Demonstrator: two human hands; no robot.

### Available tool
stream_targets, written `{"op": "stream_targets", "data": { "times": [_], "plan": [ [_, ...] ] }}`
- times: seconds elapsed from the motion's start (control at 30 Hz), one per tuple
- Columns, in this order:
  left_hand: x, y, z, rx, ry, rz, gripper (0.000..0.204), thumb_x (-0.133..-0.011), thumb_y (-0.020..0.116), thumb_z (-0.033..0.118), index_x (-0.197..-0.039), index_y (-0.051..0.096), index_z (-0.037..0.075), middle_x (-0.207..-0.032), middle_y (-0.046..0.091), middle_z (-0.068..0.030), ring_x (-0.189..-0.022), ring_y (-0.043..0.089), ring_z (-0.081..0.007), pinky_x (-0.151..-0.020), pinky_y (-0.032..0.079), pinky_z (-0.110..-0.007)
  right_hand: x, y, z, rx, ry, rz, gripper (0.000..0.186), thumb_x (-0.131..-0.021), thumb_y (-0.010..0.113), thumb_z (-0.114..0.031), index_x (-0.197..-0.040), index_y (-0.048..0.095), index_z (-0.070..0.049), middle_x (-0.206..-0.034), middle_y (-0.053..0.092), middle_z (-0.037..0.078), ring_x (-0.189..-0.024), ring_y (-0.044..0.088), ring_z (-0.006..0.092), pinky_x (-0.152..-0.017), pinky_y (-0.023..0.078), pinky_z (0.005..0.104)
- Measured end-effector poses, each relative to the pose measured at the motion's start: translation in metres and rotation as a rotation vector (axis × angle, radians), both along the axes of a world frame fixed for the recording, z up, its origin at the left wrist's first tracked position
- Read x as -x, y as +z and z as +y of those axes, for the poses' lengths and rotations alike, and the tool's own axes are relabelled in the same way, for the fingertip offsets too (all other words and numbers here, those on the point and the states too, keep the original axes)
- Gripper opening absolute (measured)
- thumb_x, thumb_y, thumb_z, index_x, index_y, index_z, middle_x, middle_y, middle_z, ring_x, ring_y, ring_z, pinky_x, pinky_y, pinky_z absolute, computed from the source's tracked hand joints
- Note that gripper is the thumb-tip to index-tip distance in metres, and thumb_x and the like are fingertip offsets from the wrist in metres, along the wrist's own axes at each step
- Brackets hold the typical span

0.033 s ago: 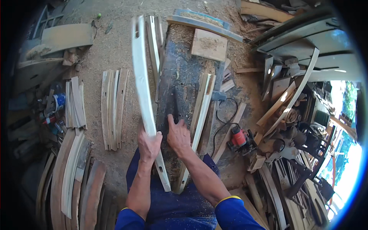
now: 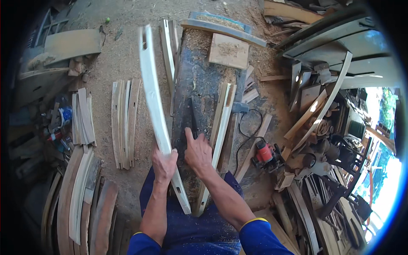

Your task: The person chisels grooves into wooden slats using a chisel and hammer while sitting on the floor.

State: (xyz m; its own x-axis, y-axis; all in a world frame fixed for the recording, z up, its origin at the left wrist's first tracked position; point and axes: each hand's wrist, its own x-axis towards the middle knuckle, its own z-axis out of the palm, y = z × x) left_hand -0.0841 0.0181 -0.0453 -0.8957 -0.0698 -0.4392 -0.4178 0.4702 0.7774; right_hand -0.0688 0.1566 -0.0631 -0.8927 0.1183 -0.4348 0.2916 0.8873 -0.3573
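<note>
Head view: where do we have the pale strip (image 2: 154, 93)?

Aslant along the left edge of the table (image 2: 204, 80), its far part beyond that edge, with our left hand (image 2: 164, 163) wrapped around it towards its near end.

And our right hand (image 2: 198, 155)?

Low over the table's near part, fingers half curled behind a slim dark tool (image 2: 194, 117); we cannot tell whether they pinch it.

How far along are we?

A slot already shows near each end, so we judge that cutting done; whether any trimming is left, we cannot tell.

What about materials?

Smooth, gently bowed wood in our grip; similar straight-sided strips (image 2: 223, 131) by the table's right edge; coarse sawdust on the dark, worn top, and a squarish wooden block (image 2: 228, 51) near the far right corner.
</note>
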Motion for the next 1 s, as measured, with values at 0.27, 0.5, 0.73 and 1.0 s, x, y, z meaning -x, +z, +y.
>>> {"op": "stream_targets", "data": {
  "times": [0.27,0.5,0.73,1.0],
  "plan": [
    [-0.035,-0.013,0.013,0.040,-0.052,0.014,0.067,-0.079,0.066,0.010,-0.139,0.043,-0.005,-0.123,0.049,-0.0246,-0.116,0.051,-0.0404,-0.103,0.040,-0.046,-0.042,0.078,0.070,0.365,-0.450,-0.036,0.073,-0.071,0.063,-0.005,-0.140,0.041,-0.001,-0.108,0.061,0.019,-0.092,0.063,0.0354,-0.084,0.051,0.0436],
    [-0.102,-0.028,0.035,0.259,-0.347,0.025,0.078,-0.091,0.064,0.044,-0.145,0.037,-0.006,-0.121,0.046,-0.0253,-0.112,0.046,-0.0407,-0.103,0.034,-0.050,-0.130,0.015,0.054,0.750,-0.787,0.018,0.038,-0.078,0.067,-0.006,-0.110,0.047,-0.002,-0.130,0.059,0.022,-0.113,0.061,0.0342,-0.097,0.046,0.0382],
    [-0.055,-0.049,0.050,0.233,-0.301,0.143,0.069,-0.102,0.041,0.053,-0.137,0.047,-0.006,-0.113,0.051,-0.0247,-0.106,0.050,-0.0394,-0.097,0.040,-0.048,-0.114,0.005,0.039,0.578,-0.584,-0.008,0.057,-0.081,0.075,-0.013,-0.129,0.050,0.003,-0.123,0.061,0.025,-0.116,0.059,0.0358,-0.100,0.046,0.0415],
    [-0.060,-0.042,0.051,0.257,-0.297,0.166,0.058,-0.094,0.063,0.035,-0.133,0.048,-0.004,-0.108,0.055,-0.0226,-0.101,0.053,-0.0390,-0.092,0.043,-0.047,-0.102,-0.011,0.010,0.403,-0.684,0.119,0.045,-0.078,0.073,-0.009,-0.117,0.054,0.003,-0.107,0.060,0.019,-0.103,0.059,0.0320,-0.094,0.046,0.0401]
  ]
}}
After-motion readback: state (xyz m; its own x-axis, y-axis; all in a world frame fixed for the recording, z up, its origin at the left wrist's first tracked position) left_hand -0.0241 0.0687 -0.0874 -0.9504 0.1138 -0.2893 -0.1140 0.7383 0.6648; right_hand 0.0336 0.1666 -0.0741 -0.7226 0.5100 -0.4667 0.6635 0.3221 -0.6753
